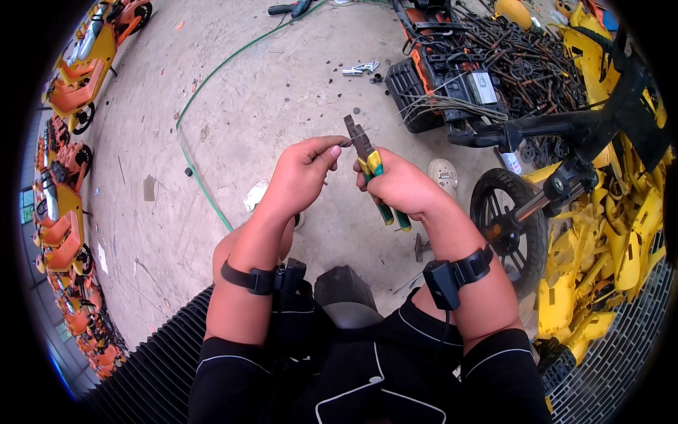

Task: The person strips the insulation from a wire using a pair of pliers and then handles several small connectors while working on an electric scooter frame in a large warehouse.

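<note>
In front of me, at the middle of the view, my right hand [402,182] is closed around combination pliers [361,144] with green and yellow handles. Their dark jaws point up and slightly left. My left hand [305,169] pinches something small and thin between thumb and fingertips, right beside the jaws. A fine line like wire crosses the jaws there, but what the left fingers hold is too small to make out. Black straps with small boxes sit on both my forearms.
A green hose [181,131] curves over the concrete floor. Small metal parts [361,68] lie ahead. To the right are a black wheel [508,212], yellow plastic panels [600,261] and a heap of rusty parts [526,56]. Orange-yellow ride-on vehicles [70,226] line the left; a hammer [421,247] lies below.
</note>
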Available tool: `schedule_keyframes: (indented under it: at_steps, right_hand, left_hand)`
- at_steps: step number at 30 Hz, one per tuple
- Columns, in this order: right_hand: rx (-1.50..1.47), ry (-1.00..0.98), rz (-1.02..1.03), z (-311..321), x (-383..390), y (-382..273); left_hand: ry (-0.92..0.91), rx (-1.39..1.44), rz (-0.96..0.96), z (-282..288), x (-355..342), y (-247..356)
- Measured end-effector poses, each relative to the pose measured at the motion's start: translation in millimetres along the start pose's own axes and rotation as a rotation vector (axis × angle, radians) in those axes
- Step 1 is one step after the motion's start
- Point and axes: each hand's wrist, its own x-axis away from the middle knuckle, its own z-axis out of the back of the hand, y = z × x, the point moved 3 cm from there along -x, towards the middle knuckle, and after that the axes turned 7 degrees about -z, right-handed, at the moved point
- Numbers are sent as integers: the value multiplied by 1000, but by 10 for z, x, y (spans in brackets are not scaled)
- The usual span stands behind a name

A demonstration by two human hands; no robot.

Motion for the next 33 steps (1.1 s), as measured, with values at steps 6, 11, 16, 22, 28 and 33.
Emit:
schedule_keyframes:
  at_steps: [6,11,16,22,28,33]
  right_hand:
    - [-19,28,3,0,-29,34]
    - [-21,32,10,-15,-52,25]
    - [4,82,52,1,-60,13]
    - [-23,147,55,83,-66,12]
    - [-26,188,59,106,-35,-27]
    - [6,234,37,107,-1,-71]
  left_hand:
    - [5,42,-3,6,-9,-35]
    - [32,80,0,20,-22,-63]
    - [49,87,-31,51,-15,-42]
    - [40,131,-16,124,42,12]
    - [29,160,-39,142,83,49]
    - [30,161,-41,160,107,69]
